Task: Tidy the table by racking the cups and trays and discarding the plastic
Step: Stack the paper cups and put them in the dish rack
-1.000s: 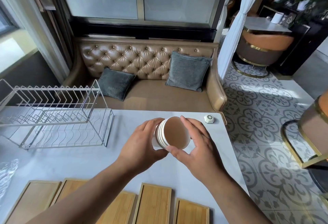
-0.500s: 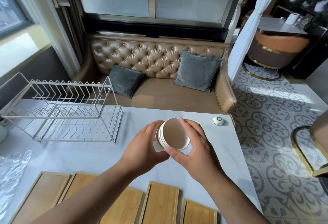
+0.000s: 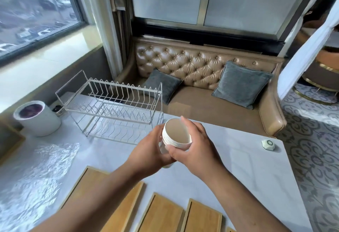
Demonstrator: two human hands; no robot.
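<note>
Cups [image 3: 177, 136], nested, were gripped by both hands above the table [image 3: 238, 158]: left hand [image 3: 152, 152] wrapped the body, right hand [image 3: 194, 146] pinched the rim. Stack axis tilted mouth-up toward me. Rack [image 3: 117, 107] lay forward-left, nearer my left hand; I judged separating comes first
</note>
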